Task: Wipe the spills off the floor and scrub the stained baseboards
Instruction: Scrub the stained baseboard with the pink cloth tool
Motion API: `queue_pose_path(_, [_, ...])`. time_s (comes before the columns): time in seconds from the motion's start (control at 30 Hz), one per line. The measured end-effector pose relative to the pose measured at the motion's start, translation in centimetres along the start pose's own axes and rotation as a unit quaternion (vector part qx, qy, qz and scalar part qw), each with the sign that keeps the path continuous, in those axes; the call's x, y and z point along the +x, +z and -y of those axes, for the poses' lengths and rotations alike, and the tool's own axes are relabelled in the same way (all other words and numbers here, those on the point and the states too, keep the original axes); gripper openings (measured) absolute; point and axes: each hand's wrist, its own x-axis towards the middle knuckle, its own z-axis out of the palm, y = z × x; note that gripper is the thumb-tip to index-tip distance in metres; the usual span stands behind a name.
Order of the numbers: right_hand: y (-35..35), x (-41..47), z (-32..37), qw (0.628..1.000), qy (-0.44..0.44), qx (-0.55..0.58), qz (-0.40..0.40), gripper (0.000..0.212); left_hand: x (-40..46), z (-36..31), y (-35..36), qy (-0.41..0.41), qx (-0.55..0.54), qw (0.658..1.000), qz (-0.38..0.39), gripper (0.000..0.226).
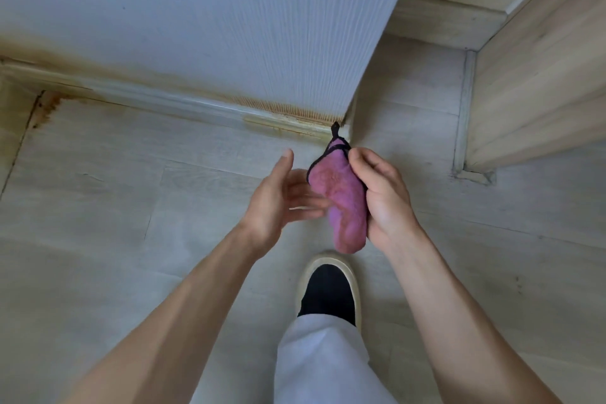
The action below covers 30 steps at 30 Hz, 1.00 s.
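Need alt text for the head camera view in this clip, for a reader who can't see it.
A person's right hand grips a bunched pink cloth above a pale wood-look floor, the open left hand beside it. Ahead, a baseboard under a white wall shows orange-brown stains. One slippered foot stands below.

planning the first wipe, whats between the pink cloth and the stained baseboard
Nothing: in the head view only bare floor separates the cloth, gripped in the right hand, from the baseboard.
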Motion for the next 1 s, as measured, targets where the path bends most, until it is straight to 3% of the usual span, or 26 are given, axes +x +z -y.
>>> queue_pose_path(0.07, [0.5, 0.0, -0.1, 1.0, 0.007, 0.0, 0.011, 0.018, -1.9, 0.0, 0.5, -0.006, -0.051, 0.998, 0.045, 0.084])
queue_pose_path(0.13, [0.3, 0.3, -0.3, 0.999, -0.023, -0.045, 0.012, 0.011, -3.2, -0.1, 1.0, 0.029, -0.055, 0.997, 0.042, 0.069])
queue_pose_path(0.23, [0.6, 0.9, -0.6, 0.989, -0.058, -0.125, 0.052, 0.012, -3.5, -0.8, 0.9, 0.093, -0.054, 0.993, -0.048, 0.03])
queue_pose_path(0.3, [0.9, 1.2, -0.4, 0.985, -0.029, -0.144, 0.092, 0.024, -3.4, -1.7, 0.1, 0.142, -0.06, 0.981, -0.117, 0.014])
queue_pose_path(0.4, [2.1, 1.2, -0.7, 0.968, 0.024, -0.195, 0.157, 0.032, -3.3, -2.6, -1.1, 0.18, -0.076, 0.965, -0.174, 0.015])
queue_pose_path(0.53, [4.7, 1.0, -2.6, 0.974, 0.043, -0.156, 0.157, 0.033, -3.0, -1.5, -3.0, 0.114, -0.164, 0.977, -0.079, 0.048])
queue_pose_path(0.6, [5.2, 0.9, -3.4, 0.974, 0.057, -0.162, 0.149, 0.033, -3.0, -0.9, -3.5, 0.096, -0.165, 0.978, -0.086, 0.047])
queue_pose_path(0.73, [4.9, 0.9, -4.8, 0.968, 0.077, -0.19, 0.146, 0.024, -2.9, -0.6, -4.8, 0.127, -0.071, 0.95, -0.277, 0.006])
queue_pose_path(0.87, [4.1, 1.1, -4.8, 0.971, 0.048, -0.206, 0.112, 0.013, -1.6, -1.9, -8.3, 0.17, 0.12, 0.882, -0.422, 0.012])
queue_pose_path(1.0, [3.6, 0.8, -4.4, 0.974, 0.056, -0.182, 0.123, 0.014, 0.4, -4.9, -9.3, 0.209, 0.304, 0.814, -0.449, 0.014])
